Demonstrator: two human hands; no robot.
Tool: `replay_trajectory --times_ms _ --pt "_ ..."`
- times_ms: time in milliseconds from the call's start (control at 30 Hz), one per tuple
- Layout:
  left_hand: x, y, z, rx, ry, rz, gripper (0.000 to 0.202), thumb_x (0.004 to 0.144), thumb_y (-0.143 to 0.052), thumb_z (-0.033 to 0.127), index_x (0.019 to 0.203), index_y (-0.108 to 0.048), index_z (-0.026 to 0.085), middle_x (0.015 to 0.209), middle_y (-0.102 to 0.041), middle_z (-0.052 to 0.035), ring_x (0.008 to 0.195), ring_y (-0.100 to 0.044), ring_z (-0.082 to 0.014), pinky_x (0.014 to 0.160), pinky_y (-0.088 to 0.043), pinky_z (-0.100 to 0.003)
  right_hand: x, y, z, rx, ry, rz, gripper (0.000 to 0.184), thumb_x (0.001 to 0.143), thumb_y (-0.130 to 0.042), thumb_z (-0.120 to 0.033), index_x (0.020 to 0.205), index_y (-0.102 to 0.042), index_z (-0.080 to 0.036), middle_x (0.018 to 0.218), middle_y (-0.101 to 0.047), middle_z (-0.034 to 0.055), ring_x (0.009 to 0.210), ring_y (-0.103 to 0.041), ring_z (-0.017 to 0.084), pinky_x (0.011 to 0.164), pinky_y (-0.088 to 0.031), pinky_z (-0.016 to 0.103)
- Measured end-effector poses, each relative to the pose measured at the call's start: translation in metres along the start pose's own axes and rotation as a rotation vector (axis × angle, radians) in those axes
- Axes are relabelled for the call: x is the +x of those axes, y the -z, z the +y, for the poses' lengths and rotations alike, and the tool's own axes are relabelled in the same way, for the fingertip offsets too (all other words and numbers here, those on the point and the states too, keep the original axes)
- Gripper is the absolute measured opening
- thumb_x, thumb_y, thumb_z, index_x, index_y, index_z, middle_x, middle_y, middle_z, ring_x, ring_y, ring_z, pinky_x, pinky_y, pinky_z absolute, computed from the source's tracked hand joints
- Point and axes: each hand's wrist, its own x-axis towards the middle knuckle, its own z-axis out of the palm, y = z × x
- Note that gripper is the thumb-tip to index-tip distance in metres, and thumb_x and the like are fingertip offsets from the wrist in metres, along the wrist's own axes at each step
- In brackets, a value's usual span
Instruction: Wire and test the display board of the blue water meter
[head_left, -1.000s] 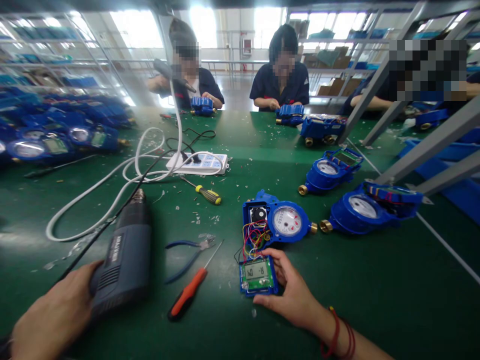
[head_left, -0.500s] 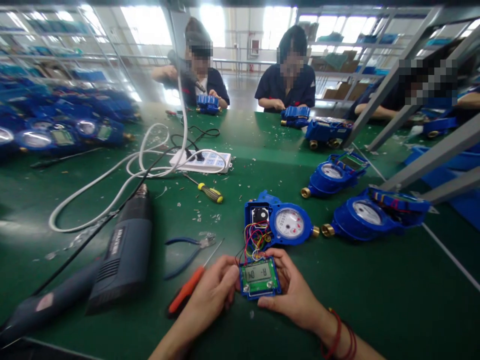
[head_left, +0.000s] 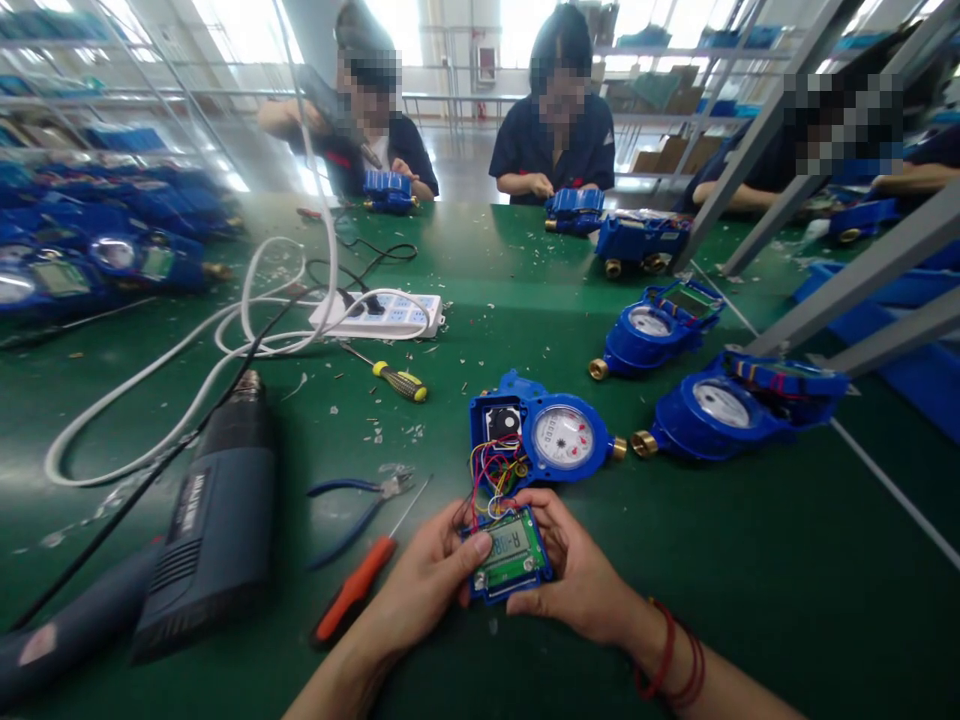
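A workshop with shelving behind and a long green counter [head_left: 750, 580], strewn with small offcuts, at which three other people sit on the far side handling blue meters. The landmark is the opened water meter [head_left: 544, 435] near the wearer: its dial face is in place, but the square compartment left of the dial stands uncovered, showing a black component and a bundle of coloured wires [head_left: 495, 470] running out toward the wearer. Those wires lead to the display module [head_left: 510, 555], just in front of the meter and not seated in it, so the unit is judged part-way through, with the module and cover still off. The left hand [head_left: 427, 590] and right hand [head_left: 581, 580] both have fingers closed on the module, the left thumb resting on its face; the screen characters appear lit but are too small to read. Left of the meter lie pliers [head_left: 360, 500], an orange screwdriver [head_left: 360, 590] and a heat gun [head_left: 214, 520], all unheld.
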Motion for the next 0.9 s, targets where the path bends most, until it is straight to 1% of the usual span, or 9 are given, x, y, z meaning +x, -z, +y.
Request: replay_trajectory --times_ms 167,400,733,900 --pt "0.0003 0.0012 -0.0027 0.009 -0.01 0.002 0.037 0.084 -0.055 0.043 0.107 -0.047 0.014 0.079 -0.052 -0.0016 0.053 -0.037 -0.0047 0.044 -0.029 -0.016 0.0 0.0006 0.0005 -0.014 -0.004 0.005 0.076 0.053 -0.087 -0.015 0.114 -0.042 -0.025 0.113 -0.057 0.0064 0.104 -0.057 0.024 0.087 -0.047 0.039" --pt "0.0002 0.0004 -0.0026 0.02 -0.021 0.013 0.034 0.085 -0.055 0.041 0.104 -0.048 0.014 0.081 -0.053 -0.0026 0.054 -0.038 -0.0046 0.044 -0.028 -0.016 0.0005 0.0007 0.0013 0.003 -0.003 -0.008 0.075 0.054 -0.086 -0.015 0.114 -0.042 -0.025 0.111 -0.057 0.0054 0.102 -0.058 0.022 0.085 -0.047 0.037" --pt "0.0 -0.0004 0.0001 0.028 -0.018 0.019 0.04 0.084 -0.056 0.042 0.111 -0.047 0.014 0.08 -0.051 -0.0009 0.055 -0.04 -0.0054 0.044 -0.031 -0.016 -0.0002 0.0006 -0.0006 -0.024 -0.002 -0.011 0.075 0.055 -0.086 -0.017 0.115 -0.041 -0.025 0.112 -0.057 0.0061 0.103 -0.058 0.022 0.086 -0.047 0.038" --pt "-0.0011 -0.0058 0.0048 0.032 0.001 0.022 0.044 0.083 -0.056 0.043 0.115 -0.045 0.014 0.086 -0.056 -0.0035 0.057 -0.044 -0.0071 0.044 -0.035 -0.016 0.0005 0.0008 0.0 -0.046 0.002 -0.006 0.075 0.056 -0.086 -0.02 0.115 -0.04 -0.025 0.112 -0.057 0.006 0.104 -0.058 0.023 0.088 -0.047 0.039"
